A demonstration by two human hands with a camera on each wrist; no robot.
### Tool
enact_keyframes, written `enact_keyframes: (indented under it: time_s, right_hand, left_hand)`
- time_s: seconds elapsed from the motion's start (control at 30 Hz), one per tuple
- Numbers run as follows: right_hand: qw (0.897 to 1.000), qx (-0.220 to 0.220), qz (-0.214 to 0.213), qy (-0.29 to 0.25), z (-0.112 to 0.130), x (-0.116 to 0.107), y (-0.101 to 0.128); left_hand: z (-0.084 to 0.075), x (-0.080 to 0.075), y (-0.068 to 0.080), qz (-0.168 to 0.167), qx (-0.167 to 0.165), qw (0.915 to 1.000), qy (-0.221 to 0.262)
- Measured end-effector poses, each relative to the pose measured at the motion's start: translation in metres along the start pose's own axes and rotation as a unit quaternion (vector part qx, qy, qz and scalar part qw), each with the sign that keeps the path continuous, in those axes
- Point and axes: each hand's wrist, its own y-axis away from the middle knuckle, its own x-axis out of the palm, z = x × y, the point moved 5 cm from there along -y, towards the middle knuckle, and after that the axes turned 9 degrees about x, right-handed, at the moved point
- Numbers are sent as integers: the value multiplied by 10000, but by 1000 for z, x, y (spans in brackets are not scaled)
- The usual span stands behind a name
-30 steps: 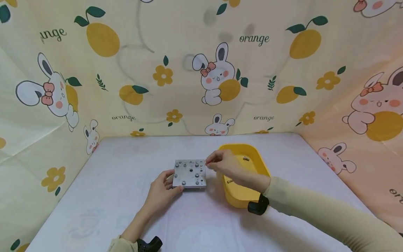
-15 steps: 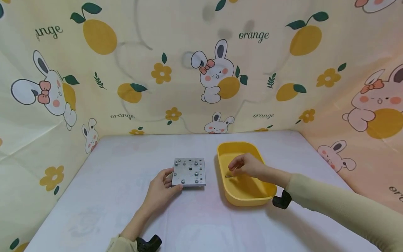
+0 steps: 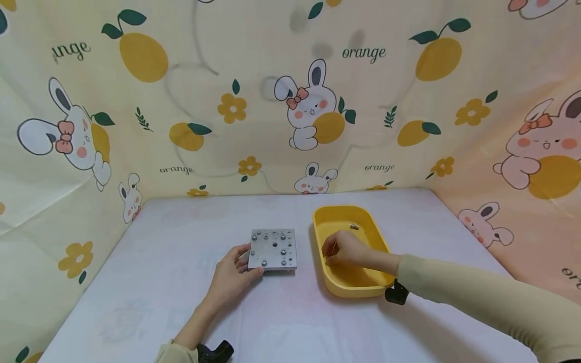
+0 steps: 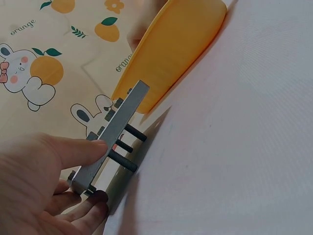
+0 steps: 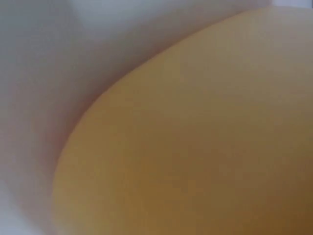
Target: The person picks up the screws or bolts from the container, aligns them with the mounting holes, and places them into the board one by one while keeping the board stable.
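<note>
My left hand (image 3: 230, 272) grips a square metal plate (image 3: 272, 257) by its left edge, thumb along the near side. Several bolts (image 4: 128, 164) pass through the plate; in the left wrist view their heads show on one face and threaded shanks stick out below. Other holes in it are open. My right hand (image 3: 347, 249) reaches down into the yellow tray (image 3: 338, 291), fingertips pinched at the left inner wall where a small screw (image 3: 325, 258) lies, mostly hidden by the fingers. The right wrist view shows only the blurred outer wall of the tray (image 5: 186, 137).
Another short screw (image 3: 354, 227) lies in the far part of the tray. The tray stands on the white table (image 3: 281, 322), just right of the plate. A printed cloth (image 3: 268, 126) with rabbits and oranges walls off the back and sides.
My right hand went from the plate's upper right corner into the tray, then down and left onto the screw at the left wall. My left hand keeps the plate in place.
</note>
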Motion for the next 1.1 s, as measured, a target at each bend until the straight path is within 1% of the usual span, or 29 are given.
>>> enact_keyframes:
  time_s: [0.13, 0.27, 0.33, 0.4, 0.47, 0.53, 0.57, 0.6, 0.63, 0.67, 0.73, 0.83, 0.9, 1.03, 1.1]
  right_hand:
    - [9988, -306, 64, 373, 4, 4, 0]
    - [9950, -606, -64, 796, 6, 5, 1]
    - [9949, -609, -134, 798, 6, 4, 1]
    - [9965, -467, -228, 649, 4, 2, 1]
    - [9986, -188, -371, 323, 1, -2, 0]
    - [9981, 185, -504, -287, -1, -7, 0]
    - [9956, 397, -564, -638, -2, -10, 1]
    - [9910, 585, -607, -1035, -1, -12, 2]
    - [9842, 785, -638, -1454, 0, -14, 3]
    - [9754, 947, -647, -1884, 2, -16, 4]
    - [9542, 1176, -682, -2663, 7, -19, 5]
    - [9265, 1353, -691, -3443, 19, -24, 5]
    - [9094, 1424, -669, -3851, 27, -26, 4]
    - [8815, 1631, -600, -4391, 40, -24, -2]
    - [8749, 1706, -574, -4496, 45, -21, -7]
  left_hand:
    - [0, 0, 0, 8, 12, 10000, 12]
    - [1, 1, 1, 11, 44, 10000, 24]
    - [1, 1, 1, 2, 42, 10000, 14]
    - [1, 1, 1, -5, 40, 10000, 9]
    - [1, 1, 1, -14, 35, 10000, 9]
    - [0, 1, 1, -19, 40, 10000, 12]
    - [0, 1, 0, -13, 49, 10000, 13]
    - [0, 1, 0, -14, 56, 10000, 13]
    - [1, 1, 0, -13, 62, 10000, -1]
    - [1, 1, 0, -11, 63, 10000, -14]
    - [1, 1, 0, -1, 80, 10000, -35]
    - [1, 0, 0, 11, 76, 9999, -69]
    - [1, -1, 0, 19, 66, 10000, -70]
    - [1, -1, 0, 23, 38, 10000, -62]
    - [2, 0, 0, 24, 31, 10000, -58]
